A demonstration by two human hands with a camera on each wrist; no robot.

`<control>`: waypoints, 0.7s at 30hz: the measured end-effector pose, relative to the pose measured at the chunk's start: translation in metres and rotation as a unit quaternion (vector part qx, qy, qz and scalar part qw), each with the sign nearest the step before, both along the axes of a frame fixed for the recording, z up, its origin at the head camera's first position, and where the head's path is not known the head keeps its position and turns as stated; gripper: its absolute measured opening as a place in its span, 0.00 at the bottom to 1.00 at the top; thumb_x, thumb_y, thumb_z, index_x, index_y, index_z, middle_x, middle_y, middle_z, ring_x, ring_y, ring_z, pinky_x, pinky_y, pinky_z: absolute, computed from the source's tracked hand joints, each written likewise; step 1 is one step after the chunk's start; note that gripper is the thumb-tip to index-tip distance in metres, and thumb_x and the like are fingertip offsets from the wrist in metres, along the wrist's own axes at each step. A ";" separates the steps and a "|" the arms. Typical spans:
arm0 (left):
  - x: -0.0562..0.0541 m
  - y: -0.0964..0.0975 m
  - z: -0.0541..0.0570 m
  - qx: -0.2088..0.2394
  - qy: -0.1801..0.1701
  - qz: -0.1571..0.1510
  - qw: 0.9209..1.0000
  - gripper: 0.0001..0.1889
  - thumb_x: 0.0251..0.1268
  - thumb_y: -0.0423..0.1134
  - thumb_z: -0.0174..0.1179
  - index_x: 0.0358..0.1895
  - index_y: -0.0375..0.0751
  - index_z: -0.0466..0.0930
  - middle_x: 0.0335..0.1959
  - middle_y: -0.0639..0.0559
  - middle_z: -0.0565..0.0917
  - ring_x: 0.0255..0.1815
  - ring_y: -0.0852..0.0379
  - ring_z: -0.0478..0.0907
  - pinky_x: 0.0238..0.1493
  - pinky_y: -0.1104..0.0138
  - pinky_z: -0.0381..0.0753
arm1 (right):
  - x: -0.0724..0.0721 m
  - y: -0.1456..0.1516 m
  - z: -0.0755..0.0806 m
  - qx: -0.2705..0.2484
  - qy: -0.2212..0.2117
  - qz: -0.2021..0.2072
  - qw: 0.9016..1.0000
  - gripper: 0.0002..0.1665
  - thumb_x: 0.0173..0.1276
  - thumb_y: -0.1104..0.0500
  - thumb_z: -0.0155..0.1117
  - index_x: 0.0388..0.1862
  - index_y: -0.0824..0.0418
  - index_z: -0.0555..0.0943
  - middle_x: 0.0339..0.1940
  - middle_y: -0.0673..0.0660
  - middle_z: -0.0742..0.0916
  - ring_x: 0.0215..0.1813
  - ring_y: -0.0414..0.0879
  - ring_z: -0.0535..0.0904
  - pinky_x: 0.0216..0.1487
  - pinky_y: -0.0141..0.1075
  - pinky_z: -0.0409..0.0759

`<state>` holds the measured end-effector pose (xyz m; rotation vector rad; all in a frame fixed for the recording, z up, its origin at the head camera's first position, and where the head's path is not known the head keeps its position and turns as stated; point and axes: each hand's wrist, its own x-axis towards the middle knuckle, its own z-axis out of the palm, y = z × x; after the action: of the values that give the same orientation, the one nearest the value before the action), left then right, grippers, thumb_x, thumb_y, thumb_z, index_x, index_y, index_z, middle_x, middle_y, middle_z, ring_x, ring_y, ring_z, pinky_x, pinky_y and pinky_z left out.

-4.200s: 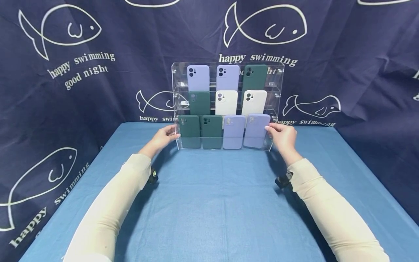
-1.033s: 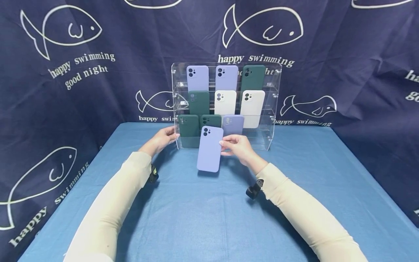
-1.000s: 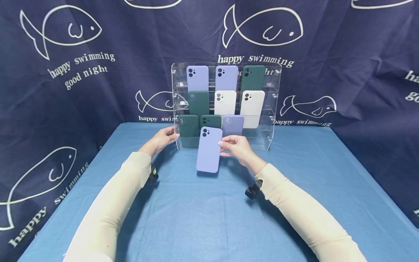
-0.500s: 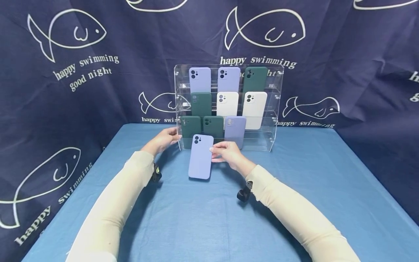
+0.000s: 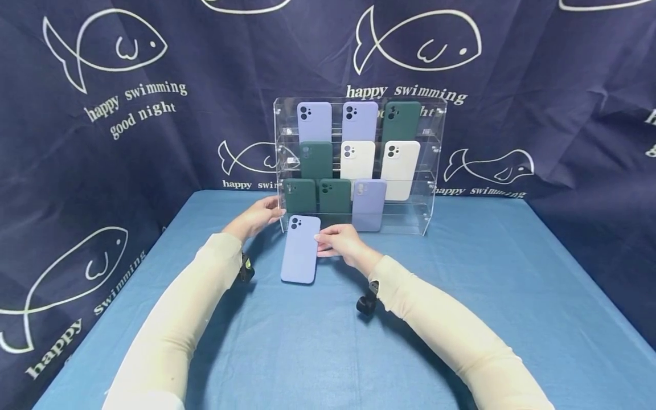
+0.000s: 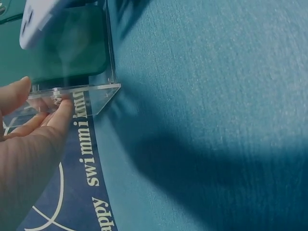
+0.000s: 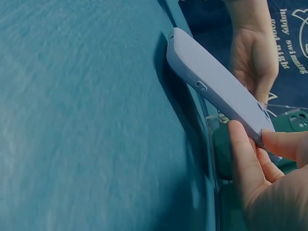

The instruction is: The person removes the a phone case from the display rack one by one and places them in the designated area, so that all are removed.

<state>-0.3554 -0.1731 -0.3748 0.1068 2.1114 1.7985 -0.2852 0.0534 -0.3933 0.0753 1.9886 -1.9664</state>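
Note:
My right hand [image 5: 344, 243] pinches a lavender phone case [image 5: 300, 253] by its right edge, thumb in front and fingers behind. The case leans back with its camera holes at the top, just in front of the lower left of a clear acrylic display rack [image 5: 410, 221]. Its lower end is close to the tablecloth; whether it touches cannot be told. In the left wrist view, my left hand [image 6: 36, 130] grips the rack's side panel between thumb and fingers. The right wrist view shows the held case [image 7: 216, 77] from its side, thumb and fingers at one end.
The rack's bottom tier holds two green cases [image 5: 335, 195] and a lavender case [image 5: 368, 205]. Above are a green case [image 5: 316, 160] and two white cases [image 5: 400, 169]; the top tier has two lavender and one green. Blue cloth [image 5: 318, 353] covers the table before a navy fish-print curtain [image 5: 246, 85].
My right hand has taken the lavender case from the bottom tier's right end and carried it left and nearer to me. My left hand has stayed at the rack's left side.

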 end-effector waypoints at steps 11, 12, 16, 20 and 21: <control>-0.001 0.002 0.003 -0.046 -0.008 0.013 0.999 0.35 0.73 0.27 0.47 0.77 0.34 0.39 0.78 0.36 0.45 0.77 0.44 0.53 0.79 0.58 0.55 | -0.007 -0.021 -0.010 0.010 -0.041 -0.001 0.999 0.16 0.66 0.69 0.63 0.50 0.77 0.80 0.25 0.58 0.84 0.28 0.45 0.82 0.48 0.44 0.88; -0.001 0.002 0.003 -0.045 -0.009 0.014 0.999 0.35 0.73 0.27 0.47 0.77 0.34 0.39 0.78 0.37 0.46 0.77 0.44 0.54 0.79 0.58 0.55 | -0.007 -0.022 -0.011 0.010 -0.046 -0.004 0.999 0.16 0.65 0.69 0.64 0.50 0.77 0.80 0.25 0.58 0.84 0.28 0.45 0.82 0.47 0.44 0.88; -0.001 0.000 0.003 -0.046 -0.009 0.012 0.999 0.36 0.74 0.28 0.47 0.78 0.35 0.39 0.79 0.37 0.45 0.77 0.44 0.54 0.80 0.57 0.55 | -0.009 -0.029 -0.010 0.019 -0.072 -0.026 0.997 0.16 0.64 0.70 0.65 0.49 0.77 0.80 0.23 0.58 0.83 0.26 0.45 0.82 0.45 0.44 0.89; -0.001 -0.002 0.002 -0.047 -0.006 0.006 0.999 0.35 0.74 0.29 0.47 0.78 0.36 0.39 0.79 0.38 0.44 0.77 0.44 0.54 0.80 0.57 0.54 | -0.010 -0.033 -0.009 0.036 -0.089 -0.044 0.994 0.14 0.62 0.70 0.66 0.47 0.76 0.80 0.23 0.58 0.83 0.24 0.45 0.82 0.41 0.42 0.90; -0.001 -0.003 0.002 -0.047 -0.005 0.005 0.999 0.35 0.74 0.29 0.47 0.78 0.36 0.39 0.79 0.38 0.44 0.77 0.44 0.55 0.80 0.57 0.54 | -0.010 -0.034 -0.009 0.039 -0.089 -0.047 0.994 0.14 0.62 0.70 0.67 0.46 0.75 0.80 0.23 0.58 0.83 0.24 0.46 0.82 0.40 0.42 0.90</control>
<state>-0.3562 -0.1758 -0.3725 0.0625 2.1896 1.6977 -0.2953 0.0194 -0.4018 0.3572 1.9759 -1.8647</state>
